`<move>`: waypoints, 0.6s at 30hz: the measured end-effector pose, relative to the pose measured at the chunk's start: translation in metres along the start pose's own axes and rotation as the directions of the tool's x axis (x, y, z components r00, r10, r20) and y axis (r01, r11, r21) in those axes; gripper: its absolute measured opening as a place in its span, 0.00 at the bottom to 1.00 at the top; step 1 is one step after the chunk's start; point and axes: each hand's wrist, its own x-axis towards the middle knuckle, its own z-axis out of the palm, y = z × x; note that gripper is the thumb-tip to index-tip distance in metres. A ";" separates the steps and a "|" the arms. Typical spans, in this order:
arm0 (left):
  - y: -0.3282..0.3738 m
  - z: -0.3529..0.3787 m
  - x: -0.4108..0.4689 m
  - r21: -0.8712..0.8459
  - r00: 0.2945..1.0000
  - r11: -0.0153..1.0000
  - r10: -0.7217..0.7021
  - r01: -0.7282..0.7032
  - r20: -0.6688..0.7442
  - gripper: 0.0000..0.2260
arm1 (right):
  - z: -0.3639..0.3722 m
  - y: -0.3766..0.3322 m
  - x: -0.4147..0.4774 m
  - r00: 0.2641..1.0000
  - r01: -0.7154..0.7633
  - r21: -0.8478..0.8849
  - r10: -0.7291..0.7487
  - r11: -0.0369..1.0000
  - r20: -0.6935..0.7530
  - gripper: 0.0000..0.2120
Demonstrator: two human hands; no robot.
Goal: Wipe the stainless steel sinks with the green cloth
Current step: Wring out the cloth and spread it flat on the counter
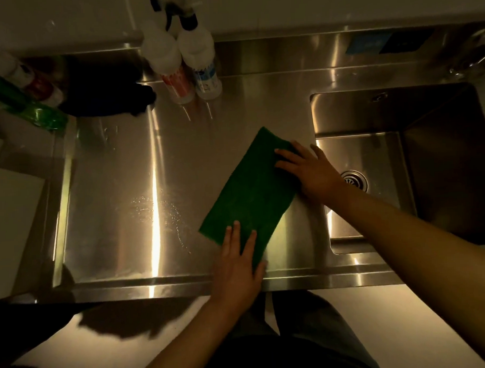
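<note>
Currently the green cloth (250,189) lies flat on the steel drainboard (118,175), just left of the sink basin (443,152). The left hand (238,270) presses its near corner with straight fingers; the right hand (311,171) presses its far edge, fingers spread. Two spray bottles (187,61) stand behind.

cloth (250,189) on drainboard (118,175), L of basin (440,158) | L hand (236,270) on near end, R hand (310,172) on far end | 2 spray bottles (186,61) behind, at back edge
</note>
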 end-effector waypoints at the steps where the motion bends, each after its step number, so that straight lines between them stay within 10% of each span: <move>1: 0.010 0.003 -0.003 0.000 1.000 1.000 -0.006 0.006 0.026 0.33 | -0.002 -0.004 0.007 1.000 -0.004 0.001 0.004 1.000 0.002 0.29; 6: -0.004 -0.016 0.006 -0.103 0.999 0.994 0.035 -0.036 -0.013 0.25 | 0.006 -0.049 -0.003 0.988 -0.126 0.114 0.136 0.985 -0.078 0.28; 18: -0.104 -0.051 0.038 0.338 0.923 0.868 0.384 -0.363 0.006 0.21 | 0.074 -0.154 -0.063 0.976 -0.219 0.189 0.214 0.957 0.048 0.40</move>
